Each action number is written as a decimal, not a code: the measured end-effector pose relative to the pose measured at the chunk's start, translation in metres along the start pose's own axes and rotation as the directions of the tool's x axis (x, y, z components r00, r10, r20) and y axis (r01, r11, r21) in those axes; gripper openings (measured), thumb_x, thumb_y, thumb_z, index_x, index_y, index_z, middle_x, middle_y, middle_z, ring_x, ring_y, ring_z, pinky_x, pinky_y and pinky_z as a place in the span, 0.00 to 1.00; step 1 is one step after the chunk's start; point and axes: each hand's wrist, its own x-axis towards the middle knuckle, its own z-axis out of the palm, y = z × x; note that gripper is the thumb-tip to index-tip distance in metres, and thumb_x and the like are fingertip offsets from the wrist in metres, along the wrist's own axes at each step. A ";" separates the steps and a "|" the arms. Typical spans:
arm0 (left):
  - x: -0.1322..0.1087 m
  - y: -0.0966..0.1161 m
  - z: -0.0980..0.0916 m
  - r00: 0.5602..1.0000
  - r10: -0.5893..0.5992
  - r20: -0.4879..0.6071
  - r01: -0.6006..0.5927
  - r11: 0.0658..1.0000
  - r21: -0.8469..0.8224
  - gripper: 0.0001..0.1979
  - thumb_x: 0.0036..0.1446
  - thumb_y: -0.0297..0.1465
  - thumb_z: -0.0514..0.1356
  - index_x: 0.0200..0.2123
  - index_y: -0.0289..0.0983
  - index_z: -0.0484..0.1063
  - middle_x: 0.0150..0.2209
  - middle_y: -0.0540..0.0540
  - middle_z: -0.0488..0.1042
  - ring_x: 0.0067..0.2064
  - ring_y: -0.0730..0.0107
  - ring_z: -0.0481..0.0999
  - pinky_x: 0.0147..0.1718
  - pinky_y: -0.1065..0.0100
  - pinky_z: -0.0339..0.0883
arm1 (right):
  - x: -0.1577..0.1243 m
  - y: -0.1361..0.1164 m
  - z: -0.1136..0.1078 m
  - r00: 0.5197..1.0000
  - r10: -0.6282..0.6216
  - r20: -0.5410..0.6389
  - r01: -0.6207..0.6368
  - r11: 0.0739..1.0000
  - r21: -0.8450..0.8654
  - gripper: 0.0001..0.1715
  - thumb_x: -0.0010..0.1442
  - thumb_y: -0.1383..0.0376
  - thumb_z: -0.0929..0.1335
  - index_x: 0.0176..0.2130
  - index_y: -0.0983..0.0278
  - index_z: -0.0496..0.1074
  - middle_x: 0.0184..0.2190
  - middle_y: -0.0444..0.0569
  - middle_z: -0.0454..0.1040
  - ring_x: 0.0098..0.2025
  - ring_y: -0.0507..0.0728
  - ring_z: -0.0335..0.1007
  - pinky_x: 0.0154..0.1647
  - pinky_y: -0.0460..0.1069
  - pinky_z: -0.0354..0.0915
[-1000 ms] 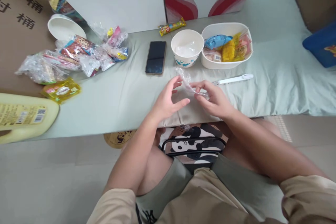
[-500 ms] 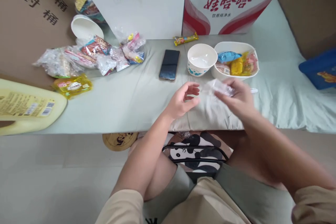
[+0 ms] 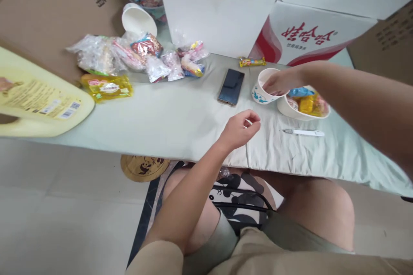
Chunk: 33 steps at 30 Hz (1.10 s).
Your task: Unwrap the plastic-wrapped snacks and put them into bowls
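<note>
My right hand reaches over the rim of a round white paper bowl, fingers down inside it; what they hold is hidden. My left hand hovers low over the pale green cloth, fingers curled loosely round a small pale thing I cannot name. Right of the paper bowl stands an oval white dish filled with wrapped snacks in blue, yellow and pink. A white pen-like tool lies on the cloth in front of the dish. A dark phone lies face up left of the bowl.
A heap of wrapped snacks and a yellow packet lie at the back left, by a tipped white bowl. A large yellow jug lies at the left edge. White and red cartons stand behind; a small snack bar lies before them.
My right hand carried the clear wrapper away from my left hand, up and right, into the paper bowl. My left hand stayed over the cloth. The camera view tilted and swung left.
</note>
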 end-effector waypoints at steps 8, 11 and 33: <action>-0.001 0.007 -0.008 0.999 -0.007 0.031 -0.001 0.971 0.238 0.03 0.57 0.32 0.58 0.34 0.40 0.71 0.38 0.49 0.79 0.36 0.68 0.74 0.39 0.64 0.66 | 0.016 -0.140 0.033 0.936 -0.219 0.276 0.274 0.945 -0.180 0.26 0.61 0.65 0.69 0.59 0.56 0.75 0.56 0.51 0.76 0.51 0.63 0.76 0.55 0.58 0.71; -0.003 0.005 -0.010 0.999 0.015 0.038 -0.027 0.946 0.323 0.05 0.58 0.31 0.56 0.35 0.40 0.72 0.39 0.48 0.80 0.37 0.66 0.75 0.38 0.65 0.66 | 0.030 -0.179 0.083 0.900 -0.204 0.386 0.312 0.919 -0.240 0.36 0.61 0.64 0.70 0.67 0.55 0.68 0.70 0.55 0.62 0.62 0.69 0.69 0.60 0.60 0.68; 0.007 -0.019 0.010 0.979 -0.174 0.111 0.206 0.847 -0.490 0.40 0.43 0.45 0.76 0.56 0.44 0.65 0.51 0.43 0.77 0.48 0.59 0.80 0.40 0.64 0.76 | -0.241 -0.038 0.070 0.939 -0.250 -0.236 0.307 0.918 0.250 0.12 0.66 0.64 0.66 0.39 0.58 0.81 0.53 0.56 0.78 0.53 0.64 0.79 0.50 0.58 0.75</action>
